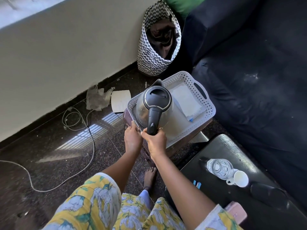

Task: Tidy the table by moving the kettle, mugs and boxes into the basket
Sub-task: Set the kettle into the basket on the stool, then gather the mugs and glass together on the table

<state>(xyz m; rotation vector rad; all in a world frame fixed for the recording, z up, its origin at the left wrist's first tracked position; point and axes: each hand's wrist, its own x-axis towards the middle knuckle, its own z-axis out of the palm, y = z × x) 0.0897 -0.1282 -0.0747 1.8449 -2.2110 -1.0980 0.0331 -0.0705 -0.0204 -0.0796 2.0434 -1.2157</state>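
Stainless steel, smooth and rounded under a black plastic lid, the kettle (154,103) stands upright within the left end of the white perforated plastic basket (210,107). Its spout points away from us and its handle runs back into our right hand (155,140), which is wrapped fully round the grip. Our left hand (132,138) hooks its fingers over the basket's near left corner, just beside the kettle; we cannot tell whether its base touches the floor, so we judge what remains is straight down.
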